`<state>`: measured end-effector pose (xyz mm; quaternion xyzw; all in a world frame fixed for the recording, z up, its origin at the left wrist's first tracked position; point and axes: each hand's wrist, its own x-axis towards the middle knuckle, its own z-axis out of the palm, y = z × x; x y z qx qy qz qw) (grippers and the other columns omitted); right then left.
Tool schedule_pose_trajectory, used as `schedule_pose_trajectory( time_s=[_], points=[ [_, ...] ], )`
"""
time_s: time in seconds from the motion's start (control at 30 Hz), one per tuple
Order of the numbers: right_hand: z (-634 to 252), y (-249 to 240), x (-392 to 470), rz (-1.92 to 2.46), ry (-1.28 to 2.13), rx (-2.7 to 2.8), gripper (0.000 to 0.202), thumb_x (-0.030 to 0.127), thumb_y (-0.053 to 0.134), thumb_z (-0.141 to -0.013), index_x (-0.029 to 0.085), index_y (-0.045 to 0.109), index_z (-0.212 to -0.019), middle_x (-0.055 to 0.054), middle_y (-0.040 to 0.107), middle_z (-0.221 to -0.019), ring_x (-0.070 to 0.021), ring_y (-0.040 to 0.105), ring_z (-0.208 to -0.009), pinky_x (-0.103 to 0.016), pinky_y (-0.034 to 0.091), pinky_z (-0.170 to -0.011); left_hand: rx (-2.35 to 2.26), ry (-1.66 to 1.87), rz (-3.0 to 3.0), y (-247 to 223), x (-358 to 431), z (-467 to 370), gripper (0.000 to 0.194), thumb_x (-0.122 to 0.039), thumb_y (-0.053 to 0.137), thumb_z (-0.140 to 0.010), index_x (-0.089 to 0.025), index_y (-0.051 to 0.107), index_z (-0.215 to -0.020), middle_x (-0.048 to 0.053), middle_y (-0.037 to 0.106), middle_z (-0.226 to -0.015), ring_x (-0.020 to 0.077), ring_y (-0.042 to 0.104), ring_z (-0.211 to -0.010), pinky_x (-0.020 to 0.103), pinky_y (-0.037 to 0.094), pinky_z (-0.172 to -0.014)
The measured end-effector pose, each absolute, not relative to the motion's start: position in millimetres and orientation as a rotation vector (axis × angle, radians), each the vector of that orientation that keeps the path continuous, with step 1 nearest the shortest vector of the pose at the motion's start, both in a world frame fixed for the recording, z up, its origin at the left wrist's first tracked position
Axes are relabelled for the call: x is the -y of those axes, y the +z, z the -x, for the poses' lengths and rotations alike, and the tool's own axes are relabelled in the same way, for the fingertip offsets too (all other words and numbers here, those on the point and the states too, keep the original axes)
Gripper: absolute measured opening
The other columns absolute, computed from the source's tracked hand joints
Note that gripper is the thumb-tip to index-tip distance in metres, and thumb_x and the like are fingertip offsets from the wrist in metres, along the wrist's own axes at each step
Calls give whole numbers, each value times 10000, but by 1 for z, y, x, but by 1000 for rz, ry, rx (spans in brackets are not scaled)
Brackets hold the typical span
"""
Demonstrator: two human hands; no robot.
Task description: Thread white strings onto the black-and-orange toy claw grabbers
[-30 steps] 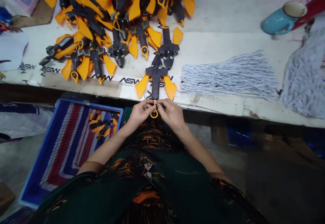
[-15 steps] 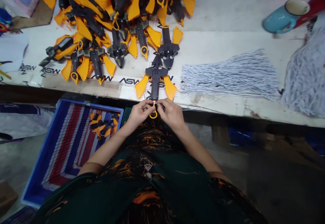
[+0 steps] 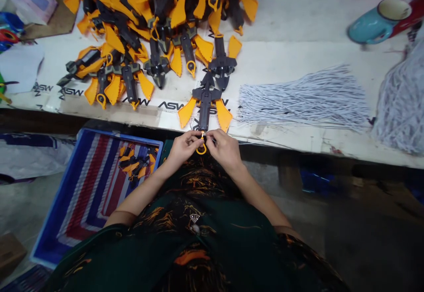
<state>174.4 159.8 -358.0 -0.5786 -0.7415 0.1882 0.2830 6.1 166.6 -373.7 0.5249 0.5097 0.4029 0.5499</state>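
1 blk/orange winged toy (image 3: 206, 106), on table (image 3: 291, 53) nr. edge, just beyond fingertips; its yellow ring (image 3: 202, 149) betw. hands. L hand (image 3: 181, 148): thumb + fingers pinched at ring's neck. R hand (image 3: 225, 149): pinching wht. string (image 3: 252, 143), beside L fingertips.

The person is wearing a dark green garment (image 3: 232, 234), and its front is showing black areas with orange streaky patterns. Its sleeves are ending above the elbows. At the chest, a small sparkling fan-shaped ornament (image 3: 194, 218) is hanging above a pale round piece (image 3: 196, 229).
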Motion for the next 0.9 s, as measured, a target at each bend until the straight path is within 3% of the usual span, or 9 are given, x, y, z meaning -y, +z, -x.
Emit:
schedule_pose_trajectory(
  time_s=[0.2,0.53,0.73,0.9],
  points=[
    [-169,-361,-161,1569,532,1897,179,241,520,-946,197,694,-953,-57,736,-900,-177,666,-761,-268,453,-681,-1202,968,-1221,-376,-165,-9,394,-424,765,-761,-137,677,-1016,8,701,-668,130,655,-614,220,484,-594],
    [-179,-359,-160,1420,615,1933,226,239,470,-994,194,683,-1058,-80,753,-999,-204,697,-895,-298,509,-794,-1178,867,-1230,-373,-172,-5,444,-494,770,-741,-151,645,-994,-6,694,-658,119,635,-592,213,472,-580],
    [-179,-353,-161,1413,507,2090,252,249,441,-1030,218,666,-1139,-64,750,-1054,-200,706,-914,-275,503,-749,-1232,831,-1324,-368,-183,-5,407,-566,661,-830,-163,605,-838,-25,633,-602,72,500,-446,191,384,-469],
    [-177,-344,-163,1416,462,2097,265,368,528,-1002,202,666,-1155,-101,655,-1123,-192,680,-888,-262,503,-651,-1265,812,-1463,-367,-184,-8,297,-459,585,-902,-176,594,-812,-27,629,-598,91,527,-468,200,394,-492]
  ],
)
